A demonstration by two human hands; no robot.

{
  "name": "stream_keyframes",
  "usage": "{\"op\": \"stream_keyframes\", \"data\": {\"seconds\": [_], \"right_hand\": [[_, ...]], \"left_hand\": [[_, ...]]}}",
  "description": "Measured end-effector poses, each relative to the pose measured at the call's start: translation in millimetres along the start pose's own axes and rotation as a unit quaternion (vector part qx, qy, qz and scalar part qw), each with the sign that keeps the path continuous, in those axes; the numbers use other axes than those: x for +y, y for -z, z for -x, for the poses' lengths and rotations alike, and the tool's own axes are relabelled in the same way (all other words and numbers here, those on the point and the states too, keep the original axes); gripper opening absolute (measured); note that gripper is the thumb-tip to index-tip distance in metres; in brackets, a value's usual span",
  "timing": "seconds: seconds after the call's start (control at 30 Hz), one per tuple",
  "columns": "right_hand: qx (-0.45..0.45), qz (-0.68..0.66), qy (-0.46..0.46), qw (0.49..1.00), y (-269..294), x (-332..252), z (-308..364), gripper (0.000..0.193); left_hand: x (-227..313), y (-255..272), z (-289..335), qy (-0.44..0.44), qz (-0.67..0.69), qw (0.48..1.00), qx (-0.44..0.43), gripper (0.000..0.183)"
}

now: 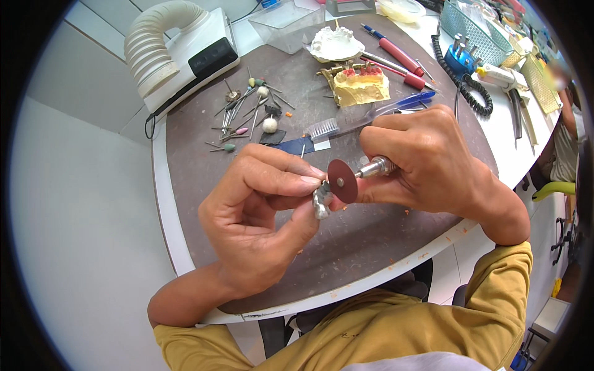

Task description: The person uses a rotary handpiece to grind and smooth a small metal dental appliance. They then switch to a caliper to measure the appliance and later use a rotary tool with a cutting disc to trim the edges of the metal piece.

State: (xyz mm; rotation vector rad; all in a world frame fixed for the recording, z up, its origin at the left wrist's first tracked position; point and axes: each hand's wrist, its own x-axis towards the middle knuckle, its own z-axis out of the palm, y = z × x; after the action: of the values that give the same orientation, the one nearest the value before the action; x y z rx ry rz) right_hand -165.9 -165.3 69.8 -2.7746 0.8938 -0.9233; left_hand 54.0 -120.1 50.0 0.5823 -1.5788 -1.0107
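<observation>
Between thumb and fingertips, my left hand pinches a small silvery metal dental casting with a lumpy, tooth-like lower part. My right hand is wrapped round a metal rotary handpiece that points left. At its tip is a dark red cutting disc, right beside the casting; whether the two touch I cannot tell. Just beyond the hands lie a clear-handled toothbrush and a dark blue strip. Loose burs and polishing points are scattered farther left.
A white suction unit with a ribbed hose stands back left. Behind my hands sit a white plaster model, a yellow jaw model and red-handled tools. A blue bur stand and coiled cord are right. Another person shows at the right edge.
</observation>
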Motion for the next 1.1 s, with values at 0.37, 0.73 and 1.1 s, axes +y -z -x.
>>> {"op": "stream_keyframes", "data": {"seconds": [0.37, 0.73, 1.1], "right_hand": [[0.000, -0.009, -0.002, 1.000, -0.6, 1.4, -0.1, 0.051], [0.000, -0.004, -0.002, 1.000, 0.9, -0.9, -0.7, 0.051], [-0.011, -0.007, -0.009, 1.000, 1.3, -0.5, 0.2, 0.049]], "left_hand": [[-1.0, 0.6, 0.6, -0.004, 0.010, 1.000, -0.004, 0.026], [-0.2, 1.0, 0.3, 0.000, 0.004, 1.000, -0.004, 0.026], [-0.9, 1.0, 0.5, -0.001, 0.004, 1.000, 0.000, 0.025]]}}
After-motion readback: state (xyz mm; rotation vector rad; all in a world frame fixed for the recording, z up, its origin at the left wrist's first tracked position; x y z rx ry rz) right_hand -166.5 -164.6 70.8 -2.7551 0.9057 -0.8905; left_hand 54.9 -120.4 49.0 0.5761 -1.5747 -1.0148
